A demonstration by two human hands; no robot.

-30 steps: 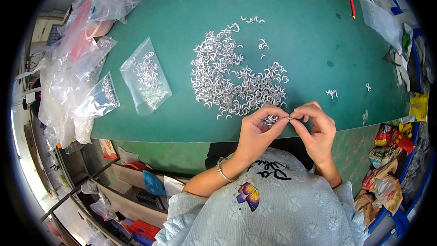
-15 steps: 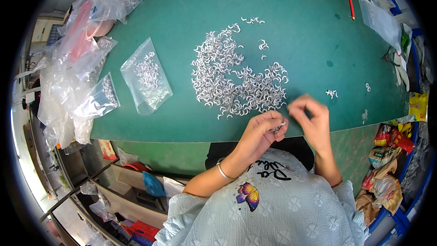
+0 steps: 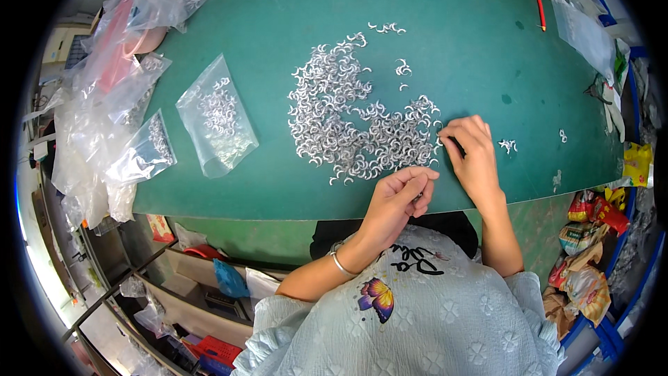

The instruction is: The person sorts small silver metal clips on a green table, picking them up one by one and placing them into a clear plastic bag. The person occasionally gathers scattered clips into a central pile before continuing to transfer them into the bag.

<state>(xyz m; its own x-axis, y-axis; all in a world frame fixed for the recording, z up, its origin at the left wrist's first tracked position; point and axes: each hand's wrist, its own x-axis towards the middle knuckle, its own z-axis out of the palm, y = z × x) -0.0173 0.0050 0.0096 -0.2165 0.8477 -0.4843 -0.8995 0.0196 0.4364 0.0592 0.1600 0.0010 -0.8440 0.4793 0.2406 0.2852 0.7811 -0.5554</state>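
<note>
Here's the left hand (image 3: 400, 195), curled closed around barely visible metal pieces (image 3: 418, 197), thumb against forefinger; just beyond, the right hand (image 3: 473, 150) dips at the right rim of the pile of silver crescents (image 3: 351, 145), and whether its fingertips pinch one, I can't tell! That pile sprawls over the green table (image 3: 278, 14), a clear bag (image 3: 221, 136) lying to its left.

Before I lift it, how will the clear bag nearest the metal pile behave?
The bag looks like thin, see-through plastic, so it will probably flop. Its small curved pieces look loose, so they'd likely slide toward whichever end dips.
</note>
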